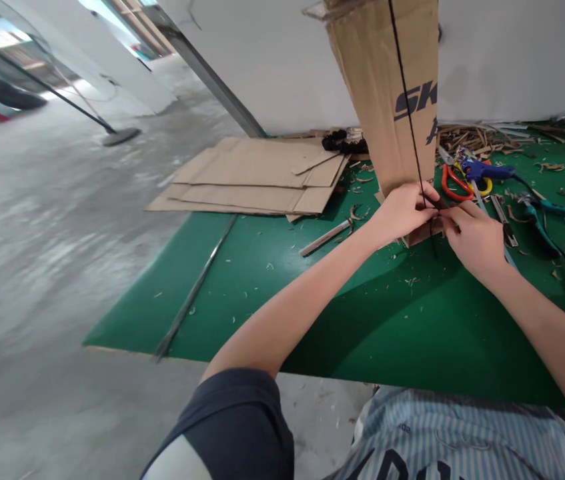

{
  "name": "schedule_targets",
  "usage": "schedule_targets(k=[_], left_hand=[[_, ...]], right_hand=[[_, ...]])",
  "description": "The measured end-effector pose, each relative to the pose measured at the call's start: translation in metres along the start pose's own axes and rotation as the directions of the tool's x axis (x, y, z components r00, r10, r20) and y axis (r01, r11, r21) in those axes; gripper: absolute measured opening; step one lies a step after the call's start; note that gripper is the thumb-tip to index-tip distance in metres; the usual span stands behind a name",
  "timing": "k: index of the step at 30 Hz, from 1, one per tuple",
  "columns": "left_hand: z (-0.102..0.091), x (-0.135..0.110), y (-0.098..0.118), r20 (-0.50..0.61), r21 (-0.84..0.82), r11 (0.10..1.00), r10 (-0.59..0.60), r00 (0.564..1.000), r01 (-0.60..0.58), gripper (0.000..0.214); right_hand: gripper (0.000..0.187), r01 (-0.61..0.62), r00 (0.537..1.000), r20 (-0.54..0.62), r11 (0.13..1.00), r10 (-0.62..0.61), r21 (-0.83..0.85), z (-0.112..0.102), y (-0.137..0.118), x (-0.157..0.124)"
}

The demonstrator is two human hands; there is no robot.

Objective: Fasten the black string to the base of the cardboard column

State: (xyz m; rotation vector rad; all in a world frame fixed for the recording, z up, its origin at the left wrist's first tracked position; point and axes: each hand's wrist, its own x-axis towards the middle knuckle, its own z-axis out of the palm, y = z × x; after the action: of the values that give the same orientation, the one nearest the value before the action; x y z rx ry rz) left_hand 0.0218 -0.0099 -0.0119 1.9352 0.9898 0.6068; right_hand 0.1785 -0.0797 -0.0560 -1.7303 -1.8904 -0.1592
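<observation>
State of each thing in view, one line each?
Upright cardboard, standing on end, held at base.
Black string, taut down its face.
Left hand, gripping cardboard base.
Right hand, pinching string's lower end.
Flat cardboard sheets, stacked flat.
Scissors, lying unheld.
Glue gun, lying unheld.

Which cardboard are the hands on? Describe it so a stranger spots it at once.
On the green mat, near the white wall, an upright cardboard piece stands with the left hand and right hand meeting at its base. Unlike the flat cardboard sheets to its left, it stands tall, bears dark printed letters and has a black cord down its face.
</observation>
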Motion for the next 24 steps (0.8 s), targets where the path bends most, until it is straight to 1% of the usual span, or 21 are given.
schedule_targets(k=[2,5,7,8,11,13,15,16,18,20,21,22,24], left_hand=[[0.0,0.0,-0.001,0.003,0.011,1.0,0.014,1.0,-0.014,0.012],[0.001,0.0,-0.005,-0.023,0.073,0.995,0.068,0.997,-0.066,0.009],[0.002,0.001,-0.007,-0.045,0.104,0.991,0.091,0.995,-0.086,0.009],[0.003,0.001,-0.008,-0.054,0.111,0.99,0.097,0.994,-0.091,0.009],[0.005,0.001,-0.008,-0.074,0.139,0.985,0.11,0.991,-0.099,0.01],[0.006,0.0,-0.007,-0.073,0.176,0.979,0.112,0.991,-0.098,0.01],[0.006,-0.001,-0.006,-0.06,0.204,0.974,0.114,0.992,-0.1,0.01],[0.006,-0.001,-0.006,-0.055,0.211,0.972,0.117,0.992,-0.103,0.01],[0.006,-0.002,-0.005,-0.055,0.213,0.971,0.12,0.991,-0.105,0.011],[0.006,-0.002,-0.005,-0.066,0.213,0.973,0.109,0.992,-0.093,0.012],[0.007,-0.002,-0.005,-0.072,0.214,0.973,0.102,0.992,-0.085,0.013],[0.007,-0.002,-0.005,-0.075,0.217,0.973,0.097,0.992,-0.079,0.013],[0.009,-0.001,-0.005,-0.09,0.232,0.97,0.092,0.992,-0.069,0.013]], right_hand=[[0.03,-0.002,1.0,-0.021,0.996,0.004,0.088,0.0,0.002,0.0],[0.022,0.038,0.999,-0.039,0.955,-0.027,0.293,-0.002,0.005,-0.001],[0.019,0.051,0.999,-0.023,0.921,-0.045,0.386,-0.005,0.008,-0.002],[0.018,0.047,0.999,-0.008,0.912,-0.048,0.406,-0.006,0.009,-0.002],[0.018,0.059,0.995,0.051,0.918,-0.085,0.392,-0.011,0.01,-0.004],[0.018,0.095,0.988,0.084,0.936,-0.131,0.339,-0.014,0.009,-0.005],[0.017,0.117,0.983,0.1,0.949,-0.152,0.293,-0.016,0.006,-0.006],[0.017,0.109,0.985,0.099,0.952,-0.143,0.286,-0.017,0.005,-0.006],[0.017,0.052,0.99,0.11,0.95,-0.09,0.308,-0.018,0.002,-0.006],[0.019,-0.016,0.986,0.161,0.943,-0.04,0.333,-0.019,0.0,-0.006],[0.02,-0.032,0.98,0.196,0.944,-0.035,0.329,-0.021,-0.002,-0.006],[0.021,-0.029,0.973,0.227,0.953,-0.043,0.303,-0.023,-0.003,-0.006],[0.024,0.029,0.964,0.258,0.987,-0.07,0.159,-0.03,-0.006,-0.005]])
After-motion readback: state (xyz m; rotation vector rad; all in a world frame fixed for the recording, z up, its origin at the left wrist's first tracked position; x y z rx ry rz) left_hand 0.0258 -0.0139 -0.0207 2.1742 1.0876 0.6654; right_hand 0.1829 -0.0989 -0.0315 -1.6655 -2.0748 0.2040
